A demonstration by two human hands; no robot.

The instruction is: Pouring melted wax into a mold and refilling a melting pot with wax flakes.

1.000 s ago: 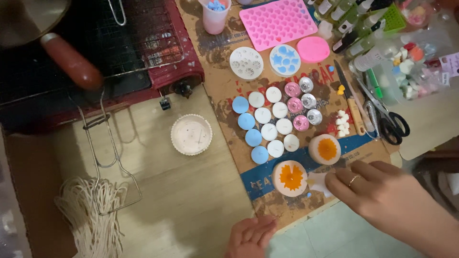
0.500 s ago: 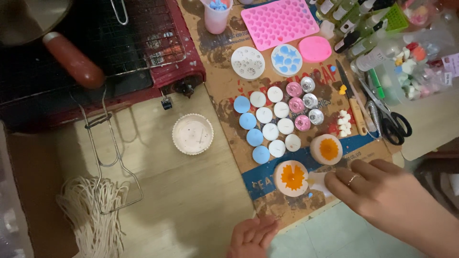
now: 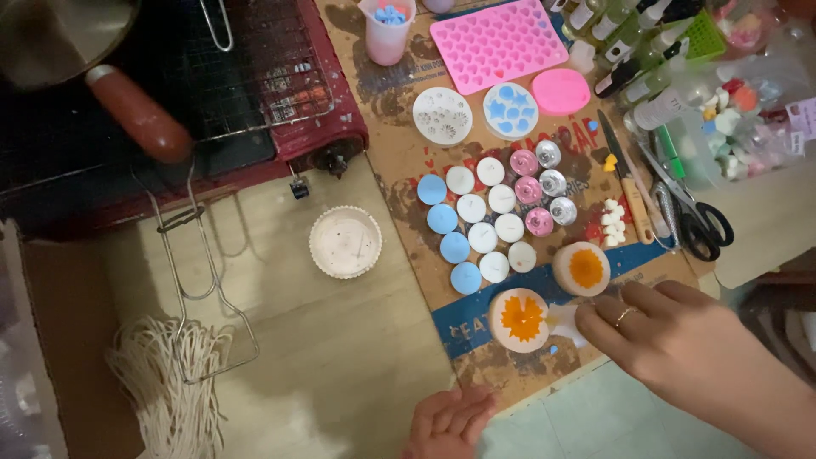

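Observation:
My right hand [image 3: 680, 344], a ring on one finger, reaches in from the lower right. Its fingertips pinch a small white piece [image 3: 561, 323] that lies on the cardboard sheet [image 3: 399, 153]. Just left of the piece sits a round cream mould with an orange flower centre [image 3: 518, 320]. A second round mould with an orange centre [image 3: 582, 268] lies just above the fingers. My left hand [image 3: 446, 421] rests at the bottom edge by the cardboard's corner, fingers loosely apart and holding nothing.
Rows of blue, white and pink tealight cups [image 3: 493, 217] fill the cardboard's middle. A pink heart mould [image 3: 497, 38], round moulds, scissors [image 3: 697, 217], a knife and bottles lie beyond. A wire rack, tongs [image 3: 200, 272], wick bundle [image 3: 170, 382] and white dish [image 3: 344, 242] are left.
My right hand has crept slightly left and up with the white piece, closer to the flower mould. The left hand stays put.

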